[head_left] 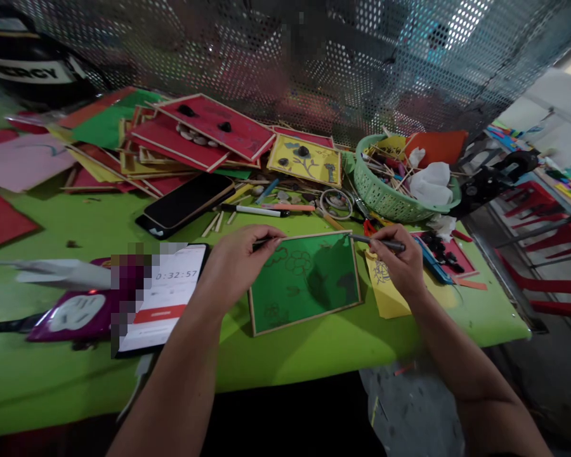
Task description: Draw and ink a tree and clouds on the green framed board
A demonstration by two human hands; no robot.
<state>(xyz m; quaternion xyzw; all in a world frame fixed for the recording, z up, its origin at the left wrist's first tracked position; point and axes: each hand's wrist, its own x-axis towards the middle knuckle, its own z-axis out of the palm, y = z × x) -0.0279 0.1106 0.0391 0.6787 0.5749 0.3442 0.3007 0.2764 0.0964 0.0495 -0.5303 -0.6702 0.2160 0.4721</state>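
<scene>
A green card [292, 304] framed with thin wooden sticks lies before me, with flower outlines drawn on it. My left hand [238, 266] is at its upper left corner, finger and thumb pinched on a thin dark object [261, 243], whose kind I cannot make out. My right hand [402, 263] grips a dark pen [385, 242], its tip pointing left at the card's upper right corner. Whether the tip touches is hard to tell. Under and beside my right hand lies a yellow paper [394, 301] with a line drawing.
Left are a lit phone [171, 311] showing a timer and a purple item [71, 314]. A dark phone [185, 203] lies behind, near stacked red framed cards [181, 143]. A green basket [385, 190] holds sticks and tissue. Dark pieces lie on a red card [464, 263] at right.
</scene>
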